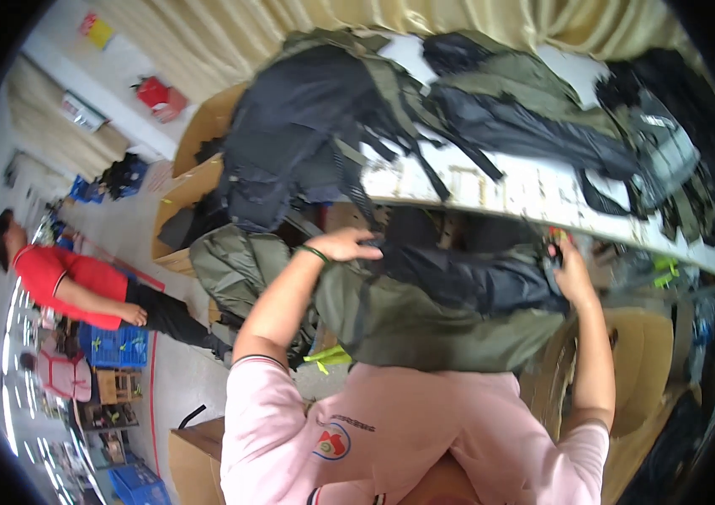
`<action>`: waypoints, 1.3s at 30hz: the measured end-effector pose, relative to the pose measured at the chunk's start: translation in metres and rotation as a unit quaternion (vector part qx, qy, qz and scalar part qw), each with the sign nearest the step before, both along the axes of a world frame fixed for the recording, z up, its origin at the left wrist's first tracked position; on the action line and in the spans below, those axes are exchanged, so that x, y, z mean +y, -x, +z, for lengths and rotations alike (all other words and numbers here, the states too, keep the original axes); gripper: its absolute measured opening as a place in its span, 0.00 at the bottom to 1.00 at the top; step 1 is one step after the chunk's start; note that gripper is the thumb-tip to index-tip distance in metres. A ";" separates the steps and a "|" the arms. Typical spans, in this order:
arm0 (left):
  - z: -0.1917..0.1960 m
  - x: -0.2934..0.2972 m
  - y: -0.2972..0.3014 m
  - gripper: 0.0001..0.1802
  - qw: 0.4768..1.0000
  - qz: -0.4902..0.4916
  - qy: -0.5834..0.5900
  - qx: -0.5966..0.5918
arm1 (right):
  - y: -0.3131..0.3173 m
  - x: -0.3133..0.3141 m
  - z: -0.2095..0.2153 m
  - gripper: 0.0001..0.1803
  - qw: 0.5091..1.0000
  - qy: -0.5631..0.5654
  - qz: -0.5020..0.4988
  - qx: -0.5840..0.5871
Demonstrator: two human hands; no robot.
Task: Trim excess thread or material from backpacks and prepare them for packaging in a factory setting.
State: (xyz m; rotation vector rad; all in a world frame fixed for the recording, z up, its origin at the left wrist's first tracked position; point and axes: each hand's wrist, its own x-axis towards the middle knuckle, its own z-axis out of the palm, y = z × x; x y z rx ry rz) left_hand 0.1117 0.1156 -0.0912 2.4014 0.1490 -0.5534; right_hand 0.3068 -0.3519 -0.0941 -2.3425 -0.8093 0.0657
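An olive-and-black fabric bag point(442, 324) is stretched between my hands, in front of my body and below the table's near edge. My left hand point(345, 245) is closed on its upper left corner, by a black strap. At the upper right corner, my right hand point(574, 273) is closed on the bag's black part. A small dark object with a red and yellow end point(554, 238) shows at the right fingers, too blurred to name. Just beyond, a black-and-olive backpack point(290, 118) lies on the table's left part, its straps hanging over the edge.
More olive-and-black bags point(534, 109) lie on the white table point(475, 181), beside clear plastic wrapping point(669, 151). Cardboard boxes stand left point(193, 189) and right point(639, 362) of me. Another olive bag point(244, 261) sits at my left. A person in red point(71, 282) stands further left.
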 end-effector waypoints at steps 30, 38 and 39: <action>0.085 -0.047 0.103 0.20 0.990 -0.110 0.075 0.039 | 0.102 -0.098 0.048 0.15 0.911 -0.089 -0.007 0.402; 0.040 -0.034 0.000 0.16 0.947 -0.074 -0.120 -0.289 | 0.021 0.008 -0.011 0.16 0.983 -0.131 0.014 0.124; 0.029 -0.025 -0.001 0.17 0.965 -0.060 -0.115 -0.229 | 0.018 0.026 -0.006 0.18 0.991 -0.043 0.006 0.123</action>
